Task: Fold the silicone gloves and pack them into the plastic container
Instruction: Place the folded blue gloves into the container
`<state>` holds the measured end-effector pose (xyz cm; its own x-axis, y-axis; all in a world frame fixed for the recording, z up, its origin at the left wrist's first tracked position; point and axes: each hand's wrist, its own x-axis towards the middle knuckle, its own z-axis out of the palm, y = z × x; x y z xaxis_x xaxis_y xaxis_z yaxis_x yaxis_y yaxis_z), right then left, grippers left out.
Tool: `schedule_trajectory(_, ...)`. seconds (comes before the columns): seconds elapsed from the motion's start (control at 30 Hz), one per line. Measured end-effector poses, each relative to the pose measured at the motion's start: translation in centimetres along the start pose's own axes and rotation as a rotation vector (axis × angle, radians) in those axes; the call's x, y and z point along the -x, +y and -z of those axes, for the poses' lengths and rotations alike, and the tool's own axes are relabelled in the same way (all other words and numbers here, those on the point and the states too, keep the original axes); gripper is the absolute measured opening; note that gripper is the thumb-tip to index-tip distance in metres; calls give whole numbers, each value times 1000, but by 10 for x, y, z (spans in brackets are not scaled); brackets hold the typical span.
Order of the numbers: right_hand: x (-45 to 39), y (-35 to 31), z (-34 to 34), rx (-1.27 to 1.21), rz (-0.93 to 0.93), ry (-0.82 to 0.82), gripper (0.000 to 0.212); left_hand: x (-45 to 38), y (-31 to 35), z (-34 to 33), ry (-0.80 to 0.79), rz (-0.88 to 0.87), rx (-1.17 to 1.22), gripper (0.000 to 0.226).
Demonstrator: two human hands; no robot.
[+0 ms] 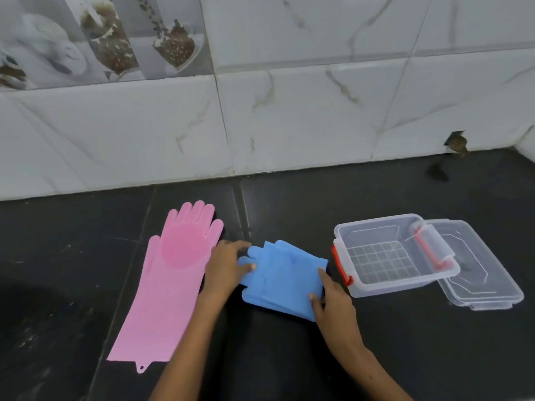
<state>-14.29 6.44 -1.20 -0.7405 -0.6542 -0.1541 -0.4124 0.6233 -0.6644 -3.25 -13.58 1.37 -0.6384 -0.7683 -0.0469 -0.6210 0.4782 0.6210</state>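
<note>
The pink glove (170, 287) lies flat, palm bristles up, on the counter (376, 357). Left hand (224, 266) and right hand (330, 302) pinch the folded blue glove (285, 277). The clear container (388, 256) stands open beside its lid (486, 273).

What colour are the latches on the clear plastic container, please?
Red-orange latches on the clear plastic container, seen best in the head view.

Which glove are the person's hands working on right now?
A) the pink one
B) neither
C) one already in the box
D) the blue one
D: both the left hand and the right hand grip the folded blue glove, while the pink glove lies flat beside it and the plastic container holds no glove.
</note>
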Motion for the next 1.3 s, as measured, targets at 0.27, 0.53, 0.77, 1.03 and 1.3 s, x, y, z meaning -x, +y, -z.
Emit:
schedule_trajectory(0.27,-5,-11,-3,77,-28,-14,50,-19,-26,18,-332,-52,77,42)
schedule_trajectory(0.53,-12,-22,0,138,-32,5,50,-2,-23,9,-334,169,643,52)
schedule_trajectory(0.77,-15,-41,19,90,178,15,47,18,-13,39,-115,150,550,51)
schedule_trajectory(1.03,-31,-37,108,50,430,65,43,33,67,53,103,71,450,51)
schedule_trajectory(1.3,-46,26,220,81,369,94,41,32,181,-3,111,-39,427,43)
